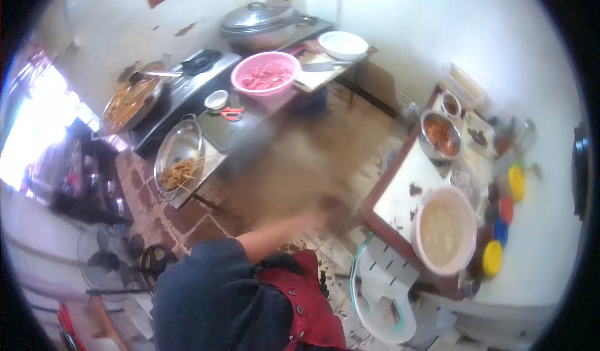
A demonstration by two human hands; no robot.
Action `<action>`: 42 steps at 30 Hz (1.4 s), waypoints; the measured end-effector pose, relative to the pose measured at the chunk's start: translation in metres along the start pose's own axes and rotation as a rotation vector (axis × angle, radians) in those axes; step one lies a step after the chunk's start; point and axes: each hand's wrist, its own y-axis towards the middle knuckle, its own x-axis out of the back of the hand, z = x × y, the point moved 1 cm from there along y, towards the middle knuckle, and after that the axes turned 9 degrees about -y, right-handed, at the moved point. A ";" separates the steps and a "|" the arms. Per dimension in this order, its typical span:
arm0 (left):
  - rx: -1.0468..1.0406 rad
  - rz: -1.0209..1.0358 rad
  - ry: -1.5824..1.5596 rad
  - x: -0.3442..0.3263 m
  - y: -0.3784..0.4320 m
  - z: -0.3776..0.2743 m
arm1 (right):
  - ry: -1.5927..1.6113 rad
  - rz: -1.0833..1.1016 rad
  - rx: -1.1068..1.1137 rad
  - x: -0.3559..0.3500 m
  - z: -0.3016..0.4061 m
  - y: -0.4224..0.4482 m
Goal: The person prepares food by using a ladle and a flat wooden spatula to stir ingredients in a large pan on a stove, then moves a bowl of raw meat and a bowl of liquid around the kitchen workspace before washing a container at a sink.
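My left arm, in a dark sleeve, reaches across above the floor. My left hand (344, 217) is a dark blur near the corner of the red-edged table (370, 205); whether it holds anything cannot be told. My right hand is out of view. The nearest large vessel to my left hand is a pale pink basin (470, 252) of cloudy liquid on that table. Below stands a white and teal plastic chair (382, 266). I wear a red apron (311, 304).
A steel bowl of red-brown food (440, 135) and lidded jars (492, 258) stand at right. Left: a steel dish (161, 156) with skewered meat, red-handled scissors (232, 113), a pink basin of raw meat (267, 76), a knife (318, 66), a large lidded pot (258, 25) and a full pan (131, 105).
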 end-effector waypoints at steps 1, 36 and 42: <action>-0.093 0.017 0.043 -0.006 0.006 0.021 | 0.013 0.028 0.003 0.003 -0.001 -0.009; -0.382 0.907 0.595 -0.719 -0.344 0.135 | 1.849 -0.981 -1.063 0.303 -0.710 -0.268; -0.390 1.011 0.650 -0.972 -0.411 0.137 | 0.054 0.345 -1.509 0.268 -0.787 -0.367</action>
